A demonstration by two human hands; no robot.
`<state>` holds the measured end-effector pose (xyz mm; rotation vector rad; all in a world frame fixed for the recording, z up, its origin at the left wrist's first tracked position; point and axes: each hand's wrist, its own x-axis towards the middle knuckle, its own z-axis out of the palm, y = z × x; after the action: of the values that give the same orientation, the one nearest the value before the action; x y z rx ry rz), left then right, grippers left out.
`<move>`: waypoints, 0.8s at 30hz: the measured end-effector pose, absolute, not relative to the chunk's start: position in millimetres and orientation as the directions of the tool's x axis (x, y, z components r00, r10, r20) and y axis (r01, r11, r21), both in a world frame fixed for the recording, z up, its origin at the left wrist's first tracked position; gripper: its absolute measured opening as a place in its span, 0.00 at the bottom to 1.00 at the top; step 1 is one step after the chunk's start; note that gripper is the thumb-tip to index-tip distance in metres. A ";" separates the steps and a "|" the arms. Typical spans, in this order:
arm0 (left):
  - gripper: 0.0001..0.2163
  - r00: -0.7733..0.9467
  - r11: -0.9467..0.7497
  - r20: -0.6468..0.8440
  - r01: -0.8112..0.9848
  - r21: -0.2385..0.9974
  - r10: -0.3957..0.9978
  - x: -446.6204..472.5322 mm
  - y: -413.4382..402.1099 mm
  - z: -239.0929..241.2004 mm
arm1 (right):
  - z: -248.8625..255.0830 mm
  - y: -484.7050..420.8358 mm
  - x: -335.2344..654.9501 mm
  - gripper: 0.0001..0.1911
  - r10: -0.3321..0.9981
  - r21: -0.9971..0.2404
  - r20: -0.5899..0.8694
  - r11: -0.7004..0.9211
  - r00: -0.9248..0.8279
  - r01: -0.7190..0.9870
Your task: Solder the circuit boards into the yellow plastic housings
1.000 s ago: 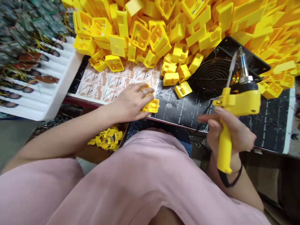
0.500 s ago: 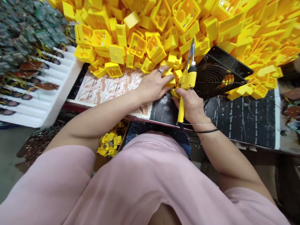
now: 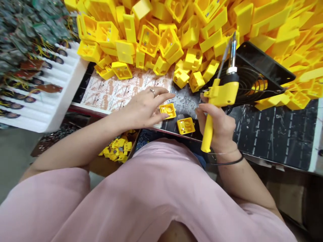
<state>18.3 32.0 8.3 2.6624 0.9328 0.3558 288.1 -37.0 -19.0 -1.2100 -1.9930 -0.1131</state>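
Observation:
My right hand (image 3: 219,126) is closed round the grip of a yellow soldering gun (image 3: 220,95), whose metal tip points up and away over the fan. My left hand (image 3: 143,109) lies on the bench edge with fingers stretched out, its fingertips touching a small yellow plastic housing (image 3: 168,110). A second small yellow housing (image 3: 186,125) rests on the black mat (image 3: 267,129) between my two hands.
A huge heap of yellow plastic housings (image 3: 191,30) fills the back of the bench. A black fan (image 3: 252,79) sits behind the soldering gun. A white foam tray (image 3: 47,101) with circuit boards stands at the left. More yellow parts (image 3: 117,149) lie below the bench.
Both hands pulled back from the heap toward the bench edge. Two small housings now lie near the edge, and the soldering gun moved right and nearer to me.

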 end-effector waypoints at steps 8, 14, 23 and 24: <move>0.30 0.727 -0.760 0.256 0.538 0.365 0.637 13.9 10.0 -14.3 | -16.4 -54.8 303.4 0.21 0.666 -0.300 0.510 0.730 -0.544 0.614; 0.25 0.769 -0.807 0.297 0.443 0.392 0.566 20.3 10.4 -14.4 | -24.4 -43.8 300.5 0.20 0.628 -0.065 0.586 0.666 -0.512 0.743; 0.19 0.138 -0.149 0.226 0.988 0.034 0.964 -56.2 90.2 -6.0 | -23.8 -31.3 272.9 0.18 0.579 -0.103 0.598 0.741 -0.554 0.664; 0.18 0.128 -0.131 0.194 0.991 0.000 0.973 -58.4 95.7 -2.0 | -24.9 -29.9 268.2 0.17 0.578 -0.098 0.593 0.742 -0.560 0.663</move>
<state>-58.4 95.7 -2.0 2.4521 2.1503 0.2408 268.2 -29.9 -24.9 -0.9314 -2.3264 -0.1809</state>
